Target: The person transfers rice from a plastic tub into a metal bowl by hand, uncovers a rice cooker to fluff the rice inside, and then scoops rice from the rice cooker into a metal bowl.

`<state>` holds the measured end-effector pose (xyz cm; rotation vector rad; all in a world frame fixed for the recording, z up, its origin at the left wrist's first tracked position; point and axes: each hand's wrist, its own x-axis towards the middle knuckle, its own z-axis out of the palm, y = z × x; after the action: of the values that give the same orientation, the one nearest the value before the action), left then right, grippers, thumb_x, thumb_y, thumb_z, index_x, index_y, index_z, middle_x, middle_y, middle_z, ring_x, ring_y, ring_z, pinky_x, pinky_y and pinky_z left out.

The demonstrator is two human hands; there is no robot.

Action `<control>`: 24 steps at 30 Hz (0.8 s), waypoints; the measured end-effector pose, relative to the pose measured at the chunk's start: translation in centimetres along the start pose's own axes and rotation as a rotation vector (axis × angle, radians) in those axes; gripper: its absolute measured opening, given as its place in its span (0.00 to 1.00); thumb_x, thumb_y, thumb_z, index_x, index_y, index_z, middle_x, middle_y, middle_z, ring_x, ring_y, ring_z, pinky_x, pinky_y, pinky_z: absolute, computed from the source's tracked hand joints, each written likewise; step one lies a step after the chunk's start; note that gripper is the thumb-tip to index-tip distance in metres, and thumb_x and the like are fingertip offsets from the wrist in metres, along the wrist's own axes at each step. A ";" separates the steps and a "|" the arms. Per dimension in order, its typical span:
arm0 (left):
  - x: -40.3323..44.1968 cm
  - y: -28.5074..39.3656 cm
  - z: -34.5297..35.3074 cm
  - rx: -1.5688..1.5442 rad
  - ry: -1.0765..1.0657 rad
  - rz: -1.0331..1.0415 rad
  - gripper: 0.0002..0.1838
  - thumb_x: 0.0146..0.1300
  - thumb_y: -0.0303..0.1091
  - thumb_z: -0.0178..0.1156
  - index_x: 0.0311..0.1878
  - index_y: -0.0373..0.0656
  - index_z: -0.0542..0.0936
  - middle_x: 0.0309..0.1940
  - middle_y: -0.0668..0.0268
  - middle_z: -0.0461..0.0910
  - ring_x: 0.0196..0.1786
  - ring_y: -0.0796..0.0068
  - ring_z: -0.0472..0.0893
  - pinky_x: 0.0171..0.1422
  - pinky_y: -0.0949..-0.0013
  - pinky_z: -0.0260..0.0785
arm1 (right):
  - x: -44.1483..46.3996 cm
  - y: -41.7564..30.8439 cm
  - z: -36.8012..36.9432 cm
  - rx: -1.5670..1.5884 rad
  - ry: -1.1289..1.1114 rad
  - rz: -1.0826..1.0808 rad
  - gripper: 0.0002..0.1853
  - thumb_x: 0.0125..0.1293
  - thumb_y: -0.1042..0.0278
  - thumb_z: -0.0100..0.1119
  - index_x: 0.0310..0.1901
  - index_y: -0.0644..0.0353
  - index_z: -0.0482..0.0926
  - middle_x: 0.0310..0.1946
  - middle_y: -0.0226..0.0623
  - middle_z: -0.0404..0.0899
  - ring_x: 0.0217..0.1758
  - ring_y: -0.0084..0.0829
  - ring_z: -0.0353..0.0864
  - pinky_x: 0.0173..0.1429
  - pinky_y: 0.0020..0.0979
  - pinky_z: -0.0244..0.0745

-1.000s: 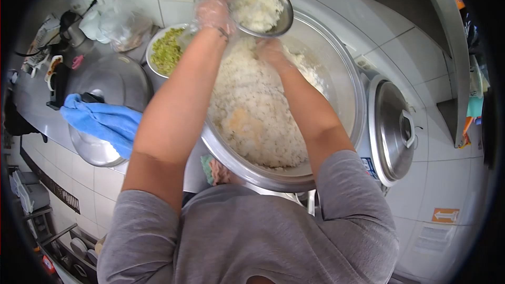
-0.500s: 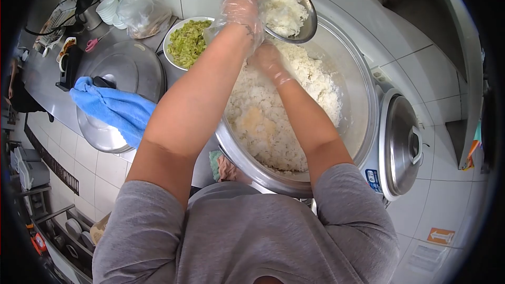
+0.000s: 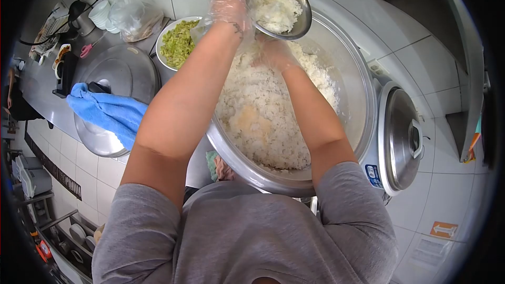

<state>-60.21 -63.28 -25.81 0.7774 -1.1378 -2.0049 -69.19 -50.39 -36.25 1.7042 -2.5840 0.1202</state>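
Observation:
In a clear plastic glove, my left hand (image 3: 230,6) grips the rim of a steel bowl (image 3: 302,23), which is tilted above the far side of a big pot. White rice (image 3: 275,6) lies in that bowl. My right hand (image 3: 274,53), also gloved, is at the cooked rice (image 3: 273,121) filling the large metal pot (image 3: 353,102), just below the bowl. Its fingers are blurred and partly hidden, so I cannot make out their pose. A yellowish patch (image 3: 250,121) shows on the rice nearer me.
Left of the pot stand a white dish of chopped greens (image 3: 179,43) and a big metal lid (image 3: 126,68) with a blue towel (image 3: 108,110) on it. A lidded cooker (image 3: 402,137) is at the right. Plastic bags (image 3: 135,18), white cups (image 3: 100,14) and pink scissors (image 3: 86,50) lie farther left.
The view has shifted slightly. My right hand has moved a little within the rice, near the bowl. My left hand still holds the bowl over the pot's far side.

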 end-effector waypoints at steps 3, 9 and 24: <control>-0.9 1.0 0.0 0.068 0.003 -0.055 0.25 0.55 0.33 0.65 0.56 0.41 0.71 0.51 0.55 0.75 0.48 0.61 0.74 0.51 0.56 0.69 | 1.0 -0.4 0.7 -0.047 -0.117 0.052 0.31 0.42 0.56 0.71 0.48 0.63 0.76 0.43 0.50 0.80 0.50 0.45 0.78 0.55 0.41 0.72; -0.5 0.7 -0.1 0.009 -0.022 -0.078 0.28 0.56 0.25 0.65 0.60 0.39 0.68 0.56 0.58 0.73 0.54 0.63 0.72 0.58 0.56 0.67 | 2.1 -0.6 3.5 -0.063 -0.065 0.121 0.19 0.46 0.65 0.65 0.41 0.62 0.79 0.38 0.51 0.81 0.44 0.47 0.81 0.49 0.40 0.76; 0.2 -0.4 -0.3 0.177 -0.011 0.060 0.20 0.59 0.47 0.61 0.44 0.39 0.78 0.38 0.54 0.80 0.34 0.60 0.77 0.41 0.57 0.70 | 0.9 3.2 -0.2 -0.081 -0.255 0.168 0.27 0.56 0.56 0.58 0.55 0.62 0.72 0.49 0.52 0.78 0.55 0.45 0.75 0.61 0.38 0.68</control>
<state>-60.23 -63.45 -26.30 0.8111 -1.3431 -1.8792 -72.51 -49.91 -36.06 1.5662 -2.8656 -0.2073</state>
